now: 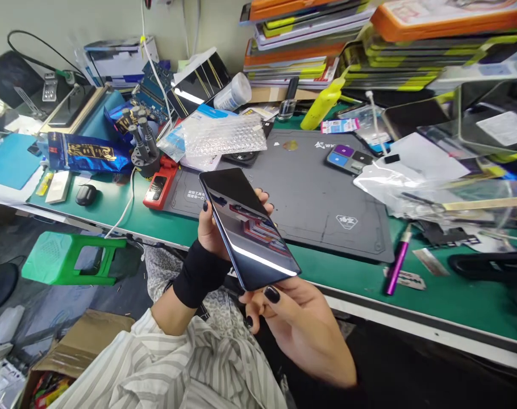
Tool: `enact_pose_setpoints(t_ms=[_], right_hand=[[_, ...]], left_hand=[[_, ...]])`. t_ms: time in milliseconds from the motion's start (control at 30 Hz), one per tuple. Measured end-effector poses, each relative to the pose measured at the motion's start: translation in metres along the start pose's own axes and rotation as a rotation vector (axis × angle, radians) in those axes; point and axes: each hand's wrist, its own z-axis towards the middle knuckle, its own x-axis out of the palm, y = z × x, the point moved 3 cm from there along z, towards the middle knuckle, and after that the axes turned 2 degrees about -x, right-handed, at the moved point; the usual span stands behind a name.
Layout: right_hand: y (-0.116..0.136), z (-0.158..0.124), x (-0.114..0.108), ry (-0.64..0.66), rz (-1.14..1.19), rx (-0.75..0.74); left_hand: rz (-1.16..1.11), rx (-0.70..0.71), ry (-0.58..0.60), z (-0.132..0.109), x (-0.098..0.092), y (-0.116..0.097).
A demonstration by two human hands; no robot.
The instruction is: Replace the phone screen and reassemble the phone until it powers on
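A dark smartphone with a glossy, reflecting screen is tilted above the front edge of the bench. My left hand wraps round it from beneath, thumb on the near long edge and fingertips showing at the far edge; a black band covers the wrist. At the phone's lower end is my right hand, its thumb and fingers closed on the bottom edge. Below the phone, a grey work mat lies on the green bench top.
Bubble wrap, a red device and a screwdriver holder stand left of the mat. On the right lie a purple pen-like tool, blades and plastic bags. A green stool is at lower left.
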Motion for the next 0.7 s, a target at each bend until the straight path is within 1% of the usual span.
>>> enact_pose_setpoints(t_ms=[67, 200, 367, 500, 600, 700], right_hand=[[-0.001, -0.001, -0.001, 0.017, 0.021, 0.02], [-0.003, -0.006, -0.004, 0.025, 0.054, 0.053], [-0.003, -0.008, -0.006, 0.001, 0.036, 0.019], [-0.005, -0.008, -0.008, -0.006, 0.012, 0.007], [-0.005, -0.008, -0.009, -0.032, -0.007, 0.012], [-0.006, -0.009, -0.008, -0.026, -0.004, 0.006]], left_hand=[[0.009, 0.012, 0.015, -0.001, 0.001, 0.002], [-0.004, 0.018, -0.016, -0.001, 0.003, 0.003], [-0.043, -0.029, -0.01, -0.002, 0.0, 0.005], [-0.054, -0.039, 0.037, 0.0, -0.002, 0.005], [-0.046, -0.037, 0.041, 0.003, -0.005, 0.005], [-0.027, -0.045, 0.04, 0.007, -0.008, 0.005]])
